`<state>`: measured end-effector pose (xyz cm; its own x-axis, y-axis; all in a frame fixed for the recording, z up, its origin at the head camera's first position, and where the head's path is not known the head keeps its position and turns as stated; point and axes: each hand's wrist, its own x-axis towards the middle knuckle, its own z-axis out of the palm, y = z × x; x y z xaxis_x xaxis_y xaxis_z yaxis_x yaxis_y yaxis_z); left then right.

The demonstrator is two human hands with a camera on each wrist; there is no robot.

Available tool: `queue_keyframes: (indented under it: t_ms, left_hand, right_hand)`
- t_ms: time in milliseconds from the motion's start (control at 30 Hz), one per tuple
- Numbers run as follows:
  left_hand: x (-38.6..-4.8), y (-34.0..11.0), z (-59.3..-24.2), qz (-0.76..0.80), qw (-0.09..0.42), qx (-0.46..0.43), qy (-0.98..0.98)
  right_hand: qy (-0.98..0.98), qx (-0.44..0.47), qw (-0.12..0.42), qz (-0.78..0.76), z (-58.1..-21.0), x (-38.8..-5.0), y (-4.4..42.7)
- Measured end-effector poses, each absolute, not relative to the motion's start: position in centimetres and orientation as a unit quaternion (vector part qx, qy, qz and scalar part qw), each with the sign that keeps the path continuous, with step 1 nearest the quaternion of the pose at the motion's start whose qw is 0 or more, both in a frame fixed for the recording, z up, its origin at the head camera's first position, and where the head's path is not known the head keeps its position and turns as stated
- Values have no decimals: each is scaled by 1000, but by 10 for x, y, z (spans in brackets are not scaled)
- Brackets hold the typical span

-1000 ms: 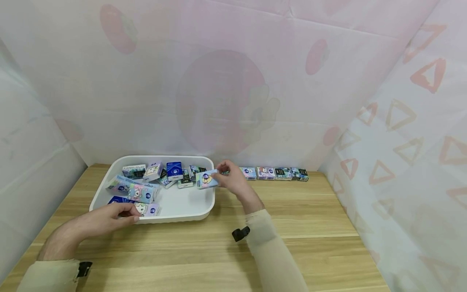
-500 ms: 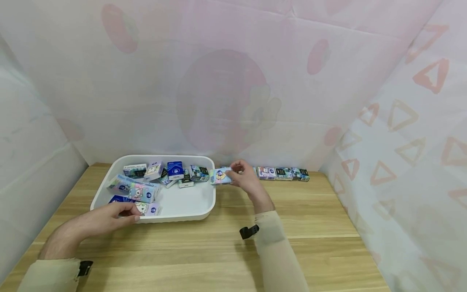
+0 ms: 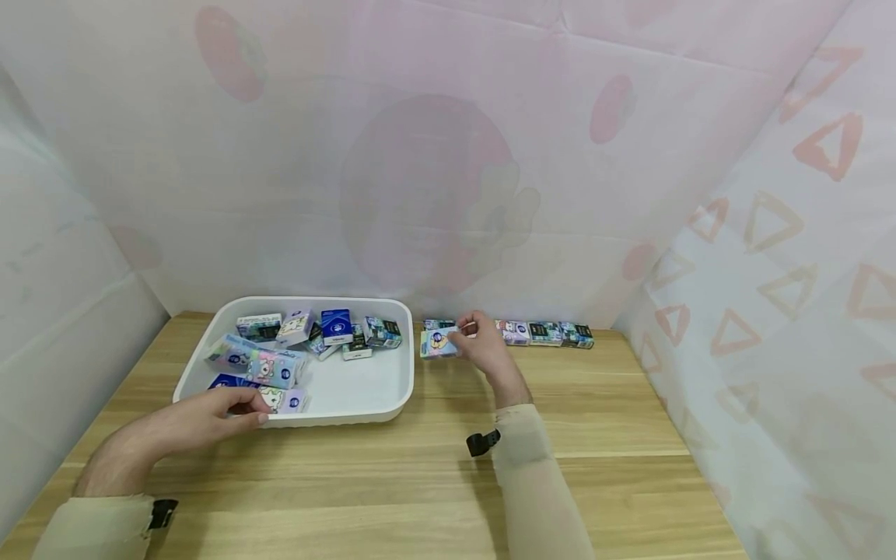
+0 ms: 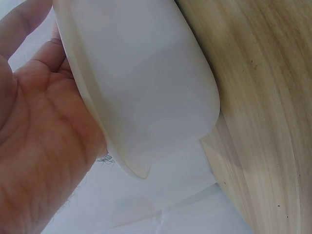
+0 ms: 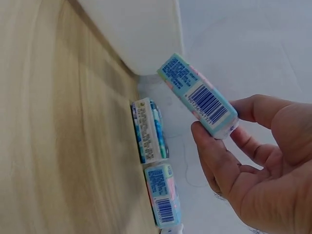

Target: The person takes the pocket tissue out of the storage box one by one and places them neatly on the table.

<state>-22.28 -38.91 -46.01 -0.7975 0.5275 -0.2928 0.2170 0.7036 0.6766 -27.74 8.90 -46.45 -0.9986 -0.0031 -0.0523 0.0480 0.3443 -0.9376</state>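
A white plastic tray [image 3: 357, 400] stands on the table, with several small tissue packs in blue, purple, dark and pastel wrappers lying jumbled in it. My left hand [image 3: 206, 420] holds the tray's near rim at its left part, fingers bent over the edge; in the left wrist view the palm [image 4: 48, 126] lies beside the outer wall. Just right of the tray, my right hand [image 3: 486, 350] pinches a light-blue tissue pack [image 3: 439, 343] between thumb and fingers. In the right wrist view this held pack [image 5: 197, 96] shows its barcode side, raised off the table and tilted.
Along the back wall, right of the tray, runs a row of tissue packs [image 3: 544, 333]; my right hand hides part of it. The row's left-end pack [image 5: 148, 130] is dark-patterned, beside a light-blue one [image 5: 163, 195]. Patterned cloth walls [image 3: 434, 194] enclose the wooden table [image 3: 392, 490].
My right hand has carried the light-blue tissue pack rightward, from over the tray across its right rim to in front of the row's left end. The left hand keeps its place.
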Motion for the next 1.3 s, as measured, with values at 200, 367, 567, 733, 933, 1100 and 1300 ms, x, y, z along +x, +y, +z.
queue_keyframes:
  t_ms: [200,367,567,733,933,1100,1300]
  left_hand:
    - [-223,-391,-461,334,239,215,886]
    - [-223,-391,-461,338,239,223,883]
    - [-222,-390,-461,333,233,230,884]
    - [-221,-390,-460,330,233,230,885]
    - [-221,-389,-460,331,234,228,885]
    - [-221,-390,-460,334,238,222,885]
    - [-222,-391,-461,337,239,223,883]
  right_hand:
    - [856,-4,32,-516,-503,-301,106]
    - [861,16,49,-505,-575,-351,129]
    - [874,32,61,-481,-591,-362,133]
    - [872,44,82,-481,-530,-316,110]
    - [874,62,90,-474,-489,-277,88]
    - [871,60,89,-479,-496,-279,88]
    - [874,60,82,-476,-495,-280,88]
